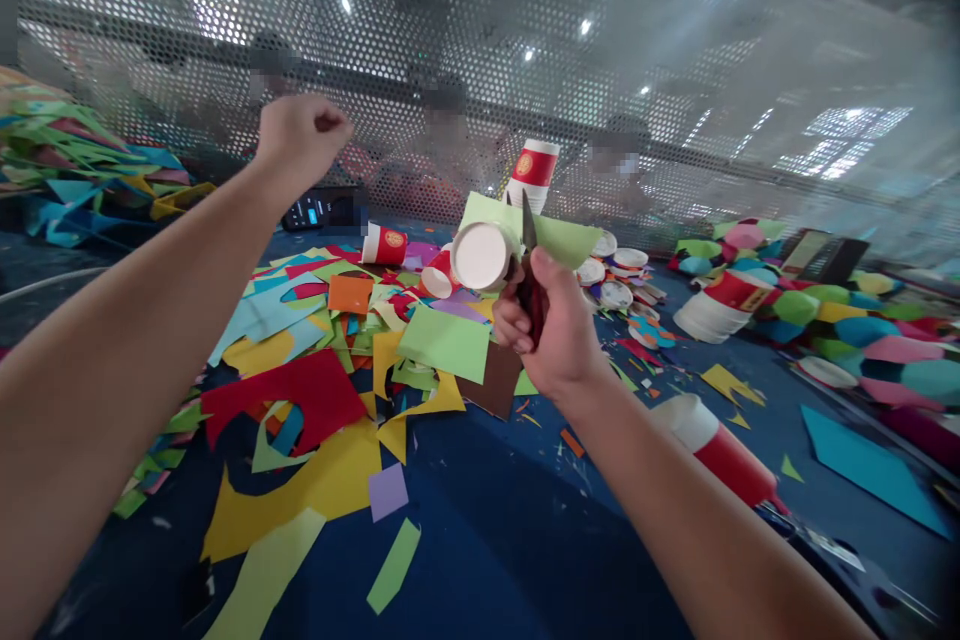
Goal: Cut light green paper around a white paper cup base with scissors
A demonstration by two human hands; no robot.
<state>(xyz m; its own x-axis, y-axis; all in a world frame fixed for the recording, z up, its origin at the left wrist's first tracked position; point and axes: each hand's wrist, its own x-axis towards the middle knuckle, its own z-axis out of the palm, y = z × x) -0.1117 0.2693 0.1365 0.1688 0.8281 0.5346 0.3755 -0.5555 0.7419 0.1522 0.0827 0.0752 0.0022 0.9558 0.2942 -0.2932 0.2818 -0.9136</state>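
My right hand (551, 320) is closed round a pair of scissors (529, 230), whose dark blades point up and away from me. Just behind the blades is a light green paper sheet (571, 240). Left of the scissors a white paper cup (480, 256) shows its round end to me; whether my right hand touches cup or sheet I cannot tell. My left hand (306, 135) is raised at the upper left, its fingers curled into a loose fist with no object showing in it. Beyond the scissors stands a red and white paper cup (535, 170).
Coloured paper scraps (300, 400) cover the blue table (480, 520). A phone (322, 210) lies behind them. Stacked cups (724, 305) and one tipped cup (712, 445) are on the right, near a row of coloured pieces (885, 340). A perforated metal screen (420, 30) closes the back.
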